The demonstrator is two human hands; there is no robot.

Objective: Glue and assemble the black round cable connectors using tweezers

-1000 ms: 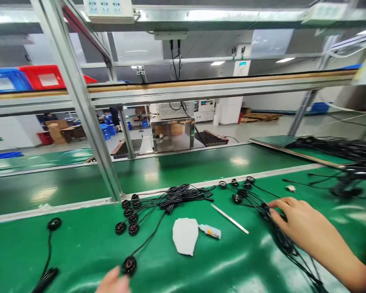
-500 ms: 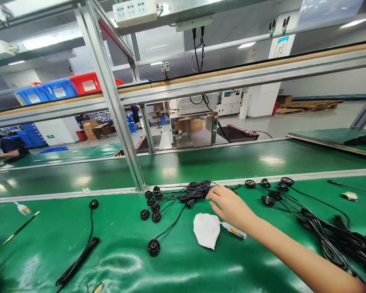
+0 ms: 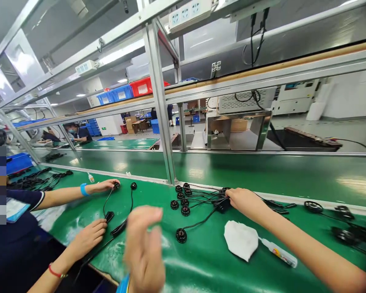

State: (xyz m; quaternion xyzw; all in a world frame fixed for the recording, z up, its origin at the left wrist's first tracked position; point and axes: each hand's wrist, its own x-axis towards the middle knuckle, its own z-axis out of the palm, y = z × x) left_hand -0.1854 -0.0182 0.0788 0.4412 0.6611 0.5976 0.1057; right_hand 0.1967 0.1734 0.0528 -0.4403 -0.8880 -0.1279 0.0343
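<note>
My right hand [image 3: 243, 202] reaches over the workbench, its fingers closed on a bundle of black cables [image 3: 220, 202]. From the bundle, several round black parts [image 3: 185, 210] on leads spread out to the left. One of these parts [image 3: 181, 235] lies nearer to me on its own lead. My left hand [image 3: 144, 246], blurred by motion, is raised over the front of the bench with thumb and forefinger apart and nothing visible between them. A white cloth pad [image 3: 241, 241] lies below my right hand, beside a small white bottle [image 3: 279, 253].
At left, a co-worker's hand [image 3: 88, 239] rests on a coiled cable and their other hand [image 3: 105, 185] touches a round part. More black parts [image 3: 313, 206] lie at right. A metal post [image 3: 161, 106] rises from the green bench [image 3: 207, 264].
The view has swung left, bringing the co-worker at left into sight. My left hand has come into view. My right hand, earlier at the bundle's edge, now has its fingers closed on the cables.
</note>
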